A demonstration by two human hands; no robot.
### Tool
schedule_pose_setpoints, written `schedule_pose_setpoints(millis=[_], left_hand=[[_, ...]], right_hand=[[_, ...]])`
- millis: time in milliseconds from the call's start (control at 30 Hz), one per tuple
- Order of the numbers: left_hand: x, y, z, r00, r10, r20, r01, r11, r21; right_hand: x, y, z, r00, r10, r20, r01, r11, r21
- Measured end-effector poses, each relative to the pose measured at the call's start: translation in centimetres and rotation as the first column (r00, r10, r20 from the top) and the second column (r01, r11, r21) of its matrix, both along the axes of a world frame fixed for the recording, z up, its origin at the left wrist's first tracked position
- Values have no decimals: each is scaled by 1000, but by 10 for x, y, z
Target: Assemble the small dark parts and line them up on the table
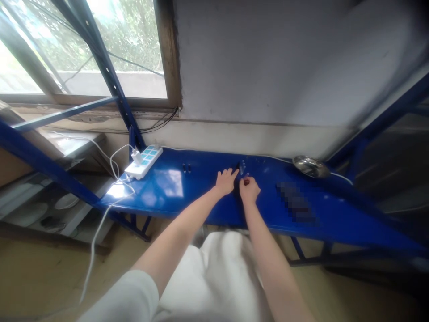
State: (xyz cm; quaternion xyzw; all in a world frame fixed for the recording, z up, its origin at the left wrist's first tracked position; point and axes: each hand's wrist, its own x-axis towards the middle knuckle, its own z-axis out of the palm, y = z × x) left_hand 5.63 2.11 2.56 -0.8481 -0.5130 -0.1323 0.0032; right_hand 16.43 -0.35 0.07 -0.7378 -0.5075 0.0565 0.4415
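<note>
My left hand [226,181] is stretched over the blue table [208,210], palm down and fingers apart, with a fingertip close to some small clear pieces [242,166]. Just right of it, my right hand [250,190] is closed, its fingers curled round a small dark reddish thing [247,181] that is too small to name. The clear pieces lie beyond both hands. Two small dark pieces [187,168] stand side by side farther left on the table.
A white power strip [145,162] with a plugged-in charger [136,156] lies at the table's left end, its cable hanging down. A shiny metal dish [311,166] sits at the back right. Nearer is a pixelated dark object [296,203]. Blue posts [110,76] frame the table.
</note>
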Motion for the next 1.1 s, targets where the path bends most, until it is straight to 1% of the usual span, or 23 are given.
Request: schedule_pose_setpoints(millis=[133, 233, 300, 367, 467, 533, 567, 667, 933, 1100], left_hand=[[1, 3, 2, 997, -18, 75, 11, 996, 94], [1, 7, 1, 989, -20, 146, 8, 997, 77], [-1, 9, -2, 972, -6, 236, -3, 999, 38], [-5, 11, -4, 927, 11, 374, -16, 1000, 10], [-11, 10, -2, 816, -5, 579, -4, 1000, 16], [-15, 7, 2, 754, -33, 656, 13, 999, 35], [-17, 6, 4, 737, -44, 675, 22, 999, 42], [-21, 2, 12, 731, -69, 679, 40, 997, 59], [-30, -3, 25, 811, -142, 568, 97, 989, 109], [-32, -2, 35, 853, -211, 477, 169, 977, 130]], right_hand=[[0, 0, 1, 1000, 8, 18, -7, 1000, -23], [0, 0, 1, 999, 17, 41, -16, 999, -35], [1, 0, 0, 998, 25, 63, -22, 999, -44], [1, 1, -2, 995, 35, 93, -31, 999, -45], [1, 3, -6, 986, 54, 154, -48, 998, -45], [1, 4, -8, 978, 64, 198, -55, 997, -47], [0, 4, -9, 974, 68, 217, -59, 997, -44], [0, 4, -10, 963, 74, 257, -68, 997, -33], [-2, 2, -8, 937, 111, 331, -106, 994, -31], [-3, 2, -8, 917, 148, 371, -138, 989, -55]])
